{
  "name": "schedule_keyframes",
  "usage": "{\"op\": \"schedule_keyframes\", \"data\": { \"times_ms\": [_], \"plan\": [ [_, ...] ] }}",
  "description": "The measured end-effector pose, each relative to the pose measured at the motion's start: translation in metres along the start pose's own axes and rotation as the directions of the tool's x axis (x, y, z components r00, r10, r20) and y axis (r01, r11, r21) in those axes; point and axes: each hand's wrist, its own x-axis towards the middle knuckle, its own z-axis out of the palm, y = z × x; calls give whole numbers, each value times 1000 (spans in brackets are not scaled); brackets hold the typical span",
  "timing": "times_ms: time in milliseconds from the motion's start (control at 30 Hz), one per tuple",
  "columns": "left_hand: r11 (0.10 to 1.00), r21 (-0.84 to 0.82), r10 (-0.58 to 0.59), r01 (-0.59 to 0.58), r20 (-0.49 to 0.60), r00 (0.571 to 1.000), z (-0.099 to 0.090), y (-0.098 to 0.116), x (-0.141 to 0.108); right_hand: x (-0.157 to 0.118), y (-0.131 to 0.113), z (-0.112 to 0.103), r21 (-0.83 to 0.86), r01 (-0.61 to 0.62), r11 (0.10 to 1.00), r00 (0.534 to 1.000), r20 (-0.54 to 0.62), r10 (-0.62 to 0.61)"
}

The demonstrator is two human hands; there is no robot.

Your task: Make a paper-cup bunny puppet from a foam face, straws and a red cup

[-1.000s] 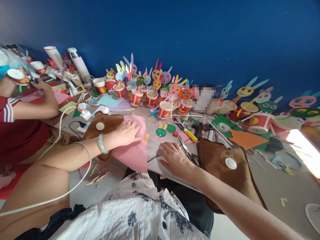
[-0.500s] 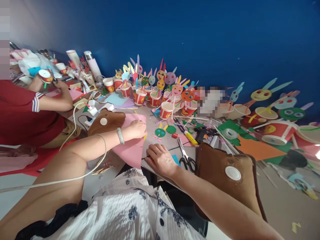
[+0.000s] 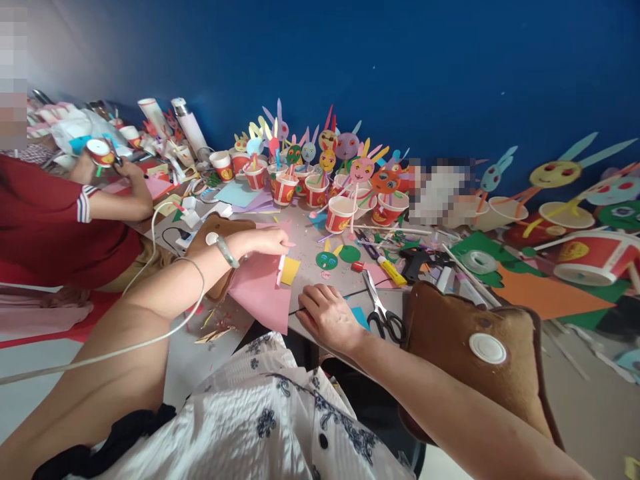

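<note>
My left hand (image 3: pixel 273 241) is above the upper right part of a pink paper sheet (image 3: pixel 257 287), fingers curled together; whatever they hold is hidden. A yellow paper piece (image 3: pixel 290 272) lies just below it. My right hand (image 3: pixel 327 315) rests on the table's front edge, fingers loosely apart and holding nothing. Between and beyond the hands lies a green paper rabbit face (image 3: pixel 327 260) with yellow ears. Under it is a small pink piece (image 3: pixel 326 274), beside it a green paper disc (image 3: pixel 350 254). Scissors (image 3: pixel 383 313) with black handles lie right of my right hand.
Paper cups (image 3: pixel 341 213) with paper rabbit heads line the blue wall. A brown cushion-like pouch (image 3: pixel 465 360) lies at right, another (image 3: pixel 215 233) under my left arm. A glue gun (image 3: pixel 414 263) and yellow cutter (image 3: pixel 393 270) lie mid-table. A white cable (image 3: pixel 145 345) crosses my left arm. A co-worker (image 3: pixel 60 227) sits left.
My left hand has moved up and left, uncovering the yellow paper. One of two small pink pieces under the rabbit face no longer shows. My right hand stays on the table edge.
</note>
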Motion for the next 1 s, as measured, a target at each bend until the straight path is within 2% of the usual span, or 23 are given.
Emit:
{"op": "schedule_keyframes", "data": {
  "times_ms": [100,233,433,467,533,600,700,767,900,1000],
  "plan": [
    [991,-120,57,-56,5,998,-9,-21,-8,1,-1,-1,1,-5,1000,1000,3,5],
    [973,-206,105,-108,-26,994,-7,-30,-11,1,-2,-4,4,-14,1000,1000,24,14],
    [962,-202,175,-182,-50,983,11,-18,0,1,-1,-6,12,-25,1000,999,36,25],
    [964,-181,183,-193,-73,980,14,-13,1,1,-1,-6,17,-27,999,999,37,27],
    [966,-32,252,-258,-129,959,18,-1,3,1,-1,-6,26,-27,999,999,40,26],
    [937,97,349,-336,-208,914,20,15,5,1,-1,-6,29,-28,999,999,40,27],
    [840,174,541,-514,-184,821,23,34,10,2,-2,-7,23,-42,999,998,38,41],
    [791,206,609,-576,-176,773,27,41,16,2,-2,-7,16,-51,999,998,45,50],
    [667,188,745,-721,-128,655,42,35,32,2,-1,-7,3,-46,999,997,63,46],
    [623,175,782,-762,-158,603,53,26,42,1,2,-6,-7,-47,999,997,61,48]
  ]
}}
